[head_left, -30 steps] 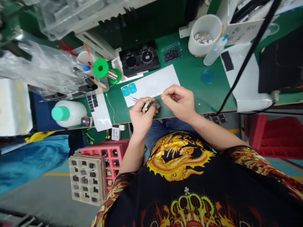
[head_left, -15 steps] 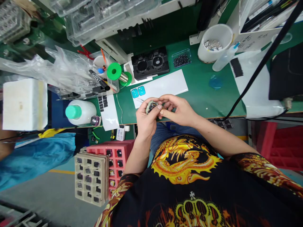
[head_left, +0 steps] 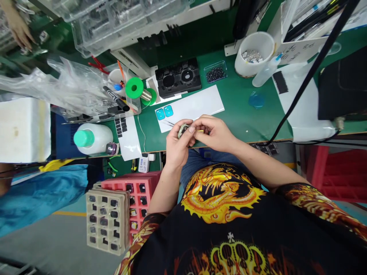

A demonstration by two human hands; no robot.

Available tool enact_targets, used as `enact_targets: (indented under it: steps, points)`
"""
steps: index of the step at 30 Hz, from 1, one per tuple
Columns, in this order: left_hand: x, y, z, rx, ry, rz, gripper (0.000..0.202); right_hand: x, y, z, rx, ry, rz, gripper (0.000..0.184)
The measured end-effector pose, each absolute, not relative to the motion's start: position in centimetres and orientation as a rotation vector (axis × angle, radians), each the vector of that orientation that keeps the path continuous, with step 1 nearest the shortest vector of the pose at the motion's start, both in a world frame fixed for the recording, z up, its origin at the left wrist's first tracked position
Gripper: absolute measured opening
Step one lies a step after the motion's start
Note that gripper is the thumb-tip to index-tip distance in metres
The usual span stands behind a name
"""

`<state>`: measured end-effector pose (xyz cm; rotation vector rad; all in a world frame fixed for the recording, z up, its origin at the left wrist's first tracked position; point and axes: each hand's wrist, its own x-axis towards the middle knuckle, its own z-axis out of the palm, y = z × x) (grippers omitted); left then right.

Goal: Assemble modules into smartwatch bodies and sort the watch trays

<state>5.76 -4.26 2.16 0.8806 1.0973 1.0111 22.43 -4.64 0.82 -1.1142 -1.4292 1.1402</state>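
Observation:
My left hand (head_left: 178, 147) is closed around a small watch-like housing (head_left: 182, 131) with a pale rim and dark parts inside, held just above the bench's front edge. Close against it, my right hand (head_left: 216, 131) has its thumb and fingers pinched on a thin yellow strip (head_left: 199, 131). Whether the strip joins the housing is hidden by the fingers. Beyond my left hand, thin pointed tips like tweezers (head_left: 168, 123) show over a white sheet (head_left: 197, 105). Two blue square pieces (head_left: 168, 110) lie on that sheet.
Behind the sheet are a black fixture (head_left: 177, 78), a tray of small black parts (head_left: 215, 72) and a solder spool (head_left: 140, 91). A white tub (head_left: 254, 53) and squeeze bottle (head_left: 266, 71) stand right. Left are a capped bottle (head_left: 93, 138) and part-filled trays (head_left: 107, 221). A co-worker's hand (head_left: 21, 32) shows.
The view has shifted slightly. The housing has tilted in my left hand, and the yellow strip shows more clearly at my right fingers. A co-worker's hand has appeared at upper left.

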Motion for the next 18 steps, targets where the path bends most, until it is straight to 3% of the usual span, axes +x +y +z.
enact_targets:
  steps: [6, 18]
  points:
    - [6.1, -4.3, 2.5, 0.812, 0.999, 0.996, 0.036, 22.2, -4.7, 0.7, -1.141, -1.382, 1.088, 0.002]
    - [3.7, -4.5, 2.2, 0.734, 0.930, 0.762, 0.031, 22.6, -4.9, 0.8, -1.106, -1.176, 1.368, 0.008]
